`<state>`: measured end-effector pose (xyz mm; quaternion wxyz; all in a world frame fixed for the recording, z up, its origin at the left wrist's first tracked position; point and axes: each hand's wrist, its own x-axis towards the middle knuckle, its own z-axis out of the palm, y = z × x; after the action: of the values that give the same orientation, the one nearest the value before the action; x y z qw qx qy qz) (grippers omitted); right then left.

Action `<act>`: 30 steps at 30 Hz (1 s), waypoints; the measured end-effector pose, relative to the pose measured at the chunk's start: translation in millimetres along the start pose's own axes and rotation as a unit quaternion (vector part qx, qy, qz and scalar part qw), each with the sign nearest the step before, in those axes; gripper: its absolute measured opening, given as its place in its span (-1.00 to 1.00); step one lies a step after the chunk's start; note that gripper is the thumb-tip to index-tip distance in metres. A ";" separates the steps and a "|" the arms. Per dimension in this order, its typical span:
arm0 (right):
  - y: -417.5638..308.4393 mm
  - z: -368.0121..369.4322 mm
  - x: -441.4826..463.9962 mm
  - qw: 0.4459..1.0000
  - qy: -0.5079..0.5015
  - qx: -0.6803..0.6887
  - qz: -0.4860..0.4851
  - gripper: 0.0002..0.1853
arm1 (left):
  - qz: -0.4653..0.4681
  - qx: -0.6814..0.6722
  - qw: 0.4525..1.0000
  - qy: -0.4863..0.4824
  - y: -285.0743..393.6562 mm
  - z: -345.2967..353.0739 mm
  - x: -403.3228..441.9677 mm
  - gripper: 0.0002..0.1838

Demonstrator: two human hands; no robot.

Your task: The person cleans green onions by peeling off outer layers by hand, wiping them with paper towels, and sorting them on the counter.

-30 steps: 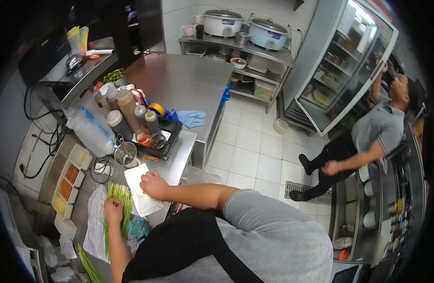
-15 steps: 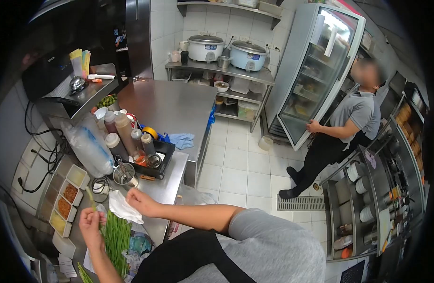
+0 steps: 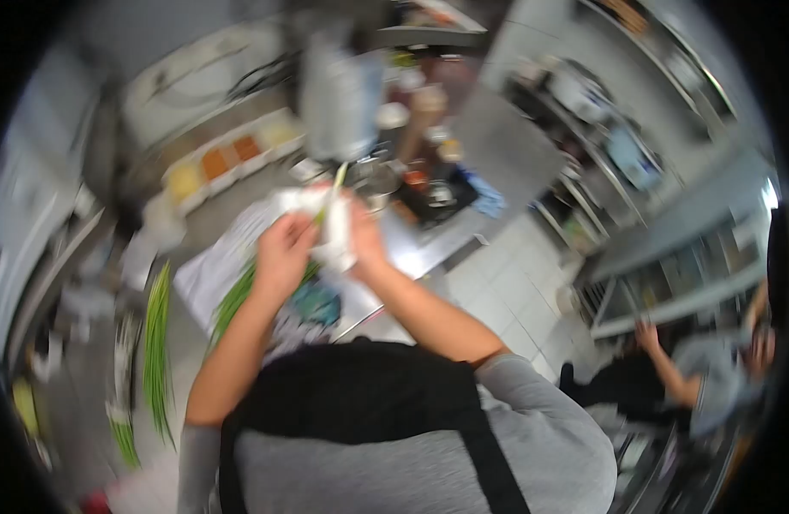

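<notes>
My left hand (image 3: 285, 253) is closed on a light green chive stalk (image 3: 338, 180), whose pale end points up past the fingers. A crumpled white cloth (image 3: 336, 227), possibly a paper towel, is in my right hand (image 3: 364, 238), pressed up beside the stalk. Both hands are close together over the counter and blurred by motion. Beneath my left hand a bunch of long green chives (image 3: 233, 300) lies on white paper (image 3: 208, 270), partly hidden by my forearm. Another bunch of chives (image 3: 157, 343) rests farther left.
Behind the hands stands a row of white tubs (image 3: 216, 164) with yellow and orange-brown contents. A black tray (image 3: 442, 201) of bottles and jars is to the right, near a blue cloth (image 3: 487, 199). At far right, a person (image 3: 707, 368) is by the glass-door fridge (image 3: 677, 295).
My view has swung down and left toward the counter. My hands, apart before, have come together, bringing the white cloth against the stalk. More chives show at left.
</notes>
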<state>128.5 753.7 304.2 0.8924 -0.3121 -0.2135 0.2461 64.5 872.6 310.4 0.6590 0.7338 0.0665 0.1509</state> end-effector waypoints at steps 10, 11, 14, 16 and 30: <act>53.5 23.7 22.1 0.994 -0.017 -0.019 0.107 -0.60 | 0.038 0.046 0.983 0.175 -27.5 -27.2 -9.4 -0.90; 59.1 32.3 21.4 0.994 0.015 -0.057 0.096 -0.64 | 0.071 0.087 0.973 0.200 -28.1 -29.1 -8.8 -0.89; 77.6 20.3 19.8 0.982 0.085 -0.101 0.131 -0.66 | 0.017 0.075 0.974 0.215 -30.3 -32.8 -10.2 -0.88; 81.4 20.3 19.8 0.984 0.094 -0.088 0.122 -0.65 | -0.005 0.068 0.975 0.210 -35.2 -36.7 -10.0 -0.89; 78.5 15.1 45.1 0.972 -0.010 -0.214 0.099 -0.75 | 0.051 0.228 0.930 0.285 -32.0 -72.5 -16.0 -0.77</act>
<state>131.9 840.1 273.3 0.7737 -0.5132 -0.2386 0.2848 30.2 940.4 282.8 0.4187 0.7930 0.2463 0.3678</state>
